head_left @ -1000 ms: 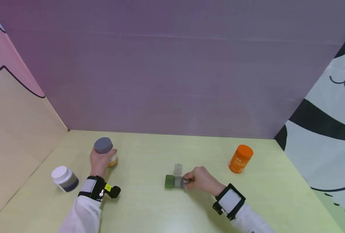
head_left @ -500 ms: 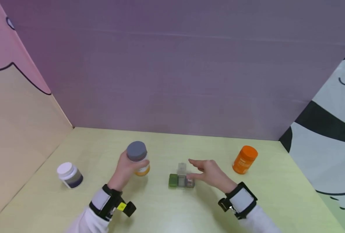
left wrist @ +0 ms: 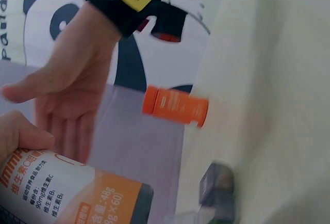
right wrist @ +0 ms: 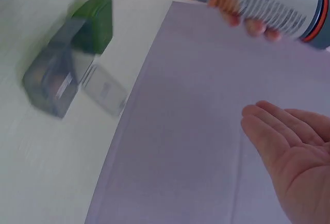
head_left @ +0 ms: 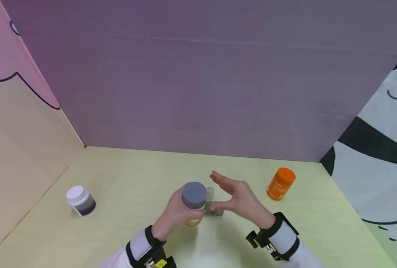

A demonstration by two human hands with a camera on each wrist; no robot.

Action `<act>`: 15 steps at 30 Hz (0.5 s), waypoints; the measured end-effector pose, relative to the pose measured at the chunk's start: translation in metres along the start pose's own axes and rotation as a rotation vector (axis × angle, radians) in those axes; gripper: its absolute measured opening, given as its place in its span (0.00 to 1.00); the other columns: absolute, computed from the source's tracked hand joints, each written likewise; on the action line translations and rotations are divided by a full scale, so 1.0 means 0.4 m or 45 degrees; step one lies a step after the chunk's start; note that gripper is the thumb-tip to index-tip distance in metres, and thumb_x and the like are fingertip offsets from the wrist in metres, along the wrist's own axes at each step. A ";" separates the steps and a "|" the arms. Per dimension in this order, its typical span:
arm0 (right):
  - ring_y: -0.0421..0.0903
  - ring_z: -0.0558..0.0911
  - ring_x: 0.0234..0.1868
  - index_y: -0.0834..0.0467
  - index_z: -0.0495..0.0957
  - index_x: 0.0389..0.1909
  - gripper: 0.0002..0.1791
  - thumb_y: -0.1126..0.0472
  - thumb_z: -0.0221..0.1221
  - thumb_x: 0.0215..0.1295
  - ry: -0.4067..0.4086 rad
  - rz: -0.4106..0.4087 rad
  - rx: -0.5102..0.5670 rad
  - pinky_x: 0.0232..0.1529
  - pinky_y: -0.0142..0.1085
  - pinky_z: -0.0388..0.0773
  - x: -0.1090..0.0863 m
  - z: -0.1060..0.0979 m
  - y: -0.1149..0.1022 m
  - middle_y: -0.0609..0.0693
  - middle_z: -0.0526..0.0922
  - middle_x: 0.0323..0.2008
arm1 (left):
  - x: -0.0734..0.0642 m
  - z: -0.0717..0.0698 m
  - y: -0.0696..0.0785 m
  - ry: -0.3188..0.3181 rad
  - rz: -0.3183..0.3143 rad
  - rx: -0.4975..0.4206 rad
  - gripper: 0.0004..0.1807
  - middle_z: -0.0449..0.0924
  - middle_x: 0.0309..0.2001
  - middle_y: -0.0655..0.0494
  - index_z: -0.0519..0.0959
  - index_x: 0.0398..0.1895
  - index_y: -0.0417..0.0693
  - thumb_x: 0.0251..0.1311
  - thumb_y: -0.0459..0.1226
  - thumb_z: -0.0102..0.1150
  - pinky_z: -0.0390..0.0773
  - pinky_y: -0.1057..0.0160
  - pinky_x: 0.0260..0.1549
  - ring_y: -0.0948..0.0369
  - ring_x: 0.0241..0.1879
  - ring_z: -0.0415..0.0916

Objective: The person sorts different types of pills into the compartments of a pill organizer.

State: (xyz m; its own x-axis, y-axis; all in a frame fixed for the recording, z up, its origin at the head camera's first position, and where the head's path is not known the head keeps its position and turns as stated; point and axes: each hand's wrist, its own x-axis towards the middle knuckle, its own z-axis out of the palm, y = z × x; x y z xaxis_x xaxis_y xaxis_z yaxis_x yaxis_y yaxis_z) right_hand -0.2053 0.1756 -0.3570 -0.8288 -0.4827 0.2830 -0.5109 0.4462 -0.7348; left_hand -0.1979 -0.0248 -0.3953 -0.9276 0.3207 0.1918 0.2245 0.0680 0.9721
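Note:
My left hand [head_left: 176, 212] grips a supplement bottle [left wrist: 72, 188] with a grey lid [head_left: 194, 195] and a white and orange label. In the head view the bottle is held upright over the table and partly covers a small pill box [head_left: 215, 213]. The right wrist view shows that box with a green compartment [right wrist: 98, 25], grey compartments and one clear lid [right wrist: 104, 90] swung open. My right hand [head_left: 240, 195] is empty, its fingers extended and thumb apart, close to the right of the bottle and above the box.
An orange bottle [head_left: 280, 184] stands at the right of the pale table [head_left: 135, 167]. On the left is a white jar [head_left: 81, 201] with a dark lower band. A purple-grey wall [head_left: 198, 93] rises behind the table, with printed panels on both sides.
My left hand has carried the grey-lidded bottle rightward from the left of the table to beside my right hand. The right hand has let go of the pill box, risen and spread its fingers.

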 end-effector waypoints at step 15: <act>0.47 0.69 0.60 0.55 0.63 0.64 0.42 0.60 0.69 0.45 0.014 -0.112 0.305 0.57 0.34 0.66 -0.096 0.081 -0.056 0.51 0.70 0.59 | -0.074 0.119 -0.013 -0.242 -0.121 -0.404 0.29 0.75 0.46 0.50 0.69 0.53 0.35 0.42 0.26 0.62 0.69 0.70 0.42 0.68 0.42 0.69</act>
State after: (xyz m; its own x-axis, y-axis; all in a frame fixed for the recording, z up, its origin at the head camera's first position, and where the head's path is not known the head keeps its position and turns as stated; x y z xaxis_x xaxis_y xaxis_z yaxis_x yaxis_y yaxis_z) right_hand -0.1546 0.1597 -0.3712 -0.7867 -0.5028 0.3582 -0.5135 0.2107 -0.8318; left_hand -0.1573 0.0102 -0.4123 -0.8611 0.4987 0.0992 0.0089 -0.1803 0.9836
